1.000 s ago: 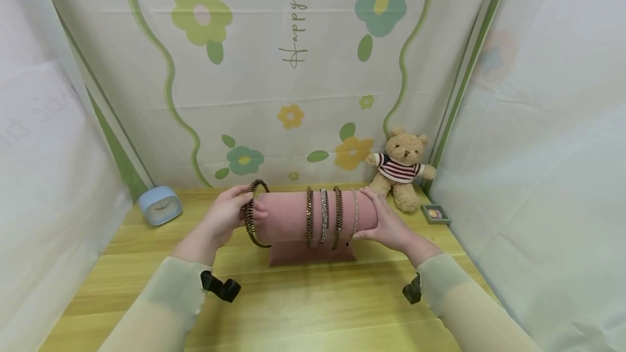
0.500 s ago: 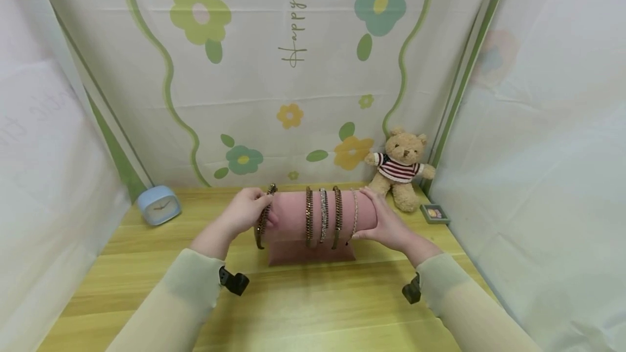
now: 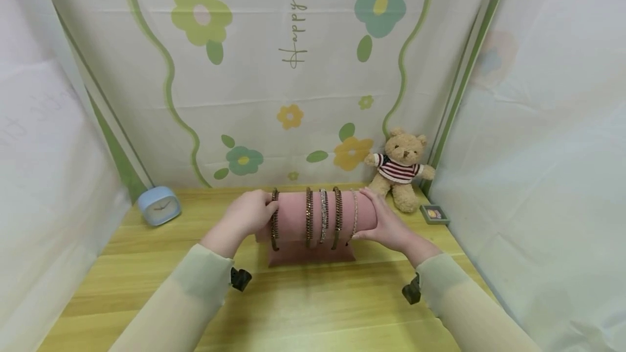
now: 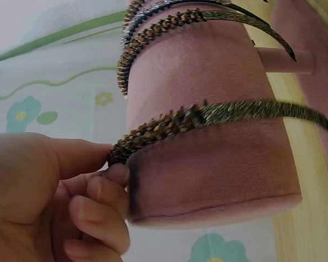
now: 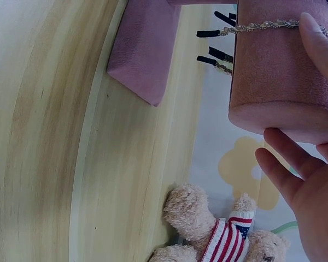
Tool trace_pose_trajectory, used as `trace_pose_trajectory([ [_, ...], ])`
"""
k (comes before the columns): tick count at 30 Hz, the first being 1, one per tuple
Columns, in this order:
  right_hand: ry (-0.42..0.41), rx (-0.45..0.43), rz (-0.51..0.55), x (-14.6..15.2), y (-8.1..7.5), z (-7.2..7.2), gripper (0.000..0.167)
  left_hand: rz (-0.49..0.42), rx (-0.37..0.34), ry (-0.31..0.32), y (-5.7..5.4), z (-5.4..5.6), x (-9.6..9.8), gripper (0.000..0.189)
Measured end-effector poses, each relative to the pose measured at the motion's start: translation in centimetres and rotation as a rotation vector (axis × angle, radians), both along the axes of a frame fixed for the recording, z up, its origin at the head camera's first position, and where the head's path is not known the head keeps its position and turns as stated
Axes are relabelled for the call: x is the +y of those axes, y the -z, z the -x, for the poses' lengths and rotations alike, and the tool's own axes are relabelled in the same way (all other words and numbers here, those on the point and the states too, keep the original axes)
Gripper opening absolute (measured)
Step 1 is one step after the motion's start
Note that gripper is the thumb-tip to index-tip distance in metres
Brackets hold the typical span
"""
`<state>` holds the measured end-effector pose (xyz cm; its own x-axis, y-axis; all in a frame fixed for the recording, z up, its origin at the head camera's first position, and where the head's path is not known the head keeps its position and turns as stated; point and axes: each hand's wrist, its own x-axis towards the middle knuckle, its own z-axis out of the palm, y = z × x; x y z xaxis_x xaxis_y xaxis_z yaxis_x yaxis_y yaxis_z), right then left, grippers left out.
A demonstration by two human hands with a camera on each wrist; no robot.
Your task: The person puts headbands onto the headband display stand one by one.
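A pink velvet headband stand (image 3: pixel 292 217), a horizontal roll on a base, carries several beaded headbands. My left hand (image 3: pixel 249 213) pinches a dark beaded headband (image 4: pixel 246 111) between thumb and forefinger at its top, near the roll's left end. That headband sits over the roll, its tip sticking out past the surface in the left wrist view. My right hand (image 3: pixel 389 228) holds the roll's right end, thumb (image 5: pixel 320 46) on the curved side beside a thin braided headband (image 3: pixel 355 215) and fingertips at the end face. Between them hang a silver headband (image 3: pixel 324 216) and two brown ones.
Behind the stand on the right sits a teddy bear (image 3: pixel 402 170) in a striped sweater, with a small green frame (image 3: pixel 434 214) beside it. A blue clock (image 3: pixel 159 206) stands at the back left. Printed curtains enclose the wooden table (image 3: pixel 313 303).
My left hand has moved right with the headband, from beyond the roll's left end to over it, and the headband has straightened up. My right hand has stayed in place.
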<state>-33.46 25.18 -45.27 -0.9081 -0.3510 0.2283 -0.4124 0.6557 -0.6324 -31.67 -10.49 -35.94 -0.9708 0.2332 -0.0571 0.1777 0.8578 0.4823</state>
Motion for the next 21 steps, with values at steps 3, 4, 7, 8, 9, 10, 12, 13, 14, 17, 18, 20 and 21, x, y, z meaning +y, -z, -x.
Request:
trace_pose_trajectory([
  [3,0.003,-0.003,0.006,0.0,0.0,0.0,0.114,-0.013,0.046,-0.017,0.2,-0.2,0.0,0.035],
  [4,0.002,-0.003,0.007,0.0,0.0,0.0,0.114,-0.016,0.079,-0.022,0.2,-0.4,-0.1,0.034],
  [7,0.000,-0.005,0.009,0.0,-0.1,-0.1,0.114,-0.009,0.243,0.001,0.4,-1.0,-0.6,0.025],
  [8,-0.001,-0.007,0.009,0.0,-0.1,-0.1,0.114,0.001,0.301,0.030,0.4,-1.2,-0.7,0.023],
  [9,0.000,-0.008,0.009,0.0,-0.1,-0.1,0.114,0.016,0.352,0.062,0.4,-1.3,-0.9,0.028],
  [10,0.002,-0.012,0.011,0.0,-0.2,-0.1,0.114,0.028,0.386,0.099,0.5,-1.5,-1.1,0.040],
  [12,0.007,-0.020,0.014,0.1,-0.2,-0.2,0.114,0.043,0.395,0.181,0.5,-1.7,-1.5,0.070],
  [13,0.010,-0.023,0.015,0.1,-0.2,-0.2,0.114,0.048,0.378,0.218,0.6,-1.7,-1.7,0.083],
  [14,0.011,-0.025,0.016,0.1,-0.2,-0.2,0.113,0.052,0.352,0.243,0.7,-1.7,-1.9,0.094],
  [17,0.010,-0.027,0.011,0.1,-0.2,-0.1,0.113,0.058,0.279,0.269,1.3,-1.4,-2.5,0.110],
  [18,0.008,-0.023,0.008,0.1,-0.2,-0.1,0.114,0.056,0.269,0.271,1.5,-1.2,-2.6,0.111],
  [20,0.003,-0.015,0.003,0.1,-0.1,-0.1,0.114,0.060,0.258,0.268,2.1,-0.9,-3.0,0.109],
  [21,0.002,-0.011,0.000,0.0,-0.1,-0.1,0.114,0.058,0.256,0.268,2.3,-0.8,-3.1,0.107],
])
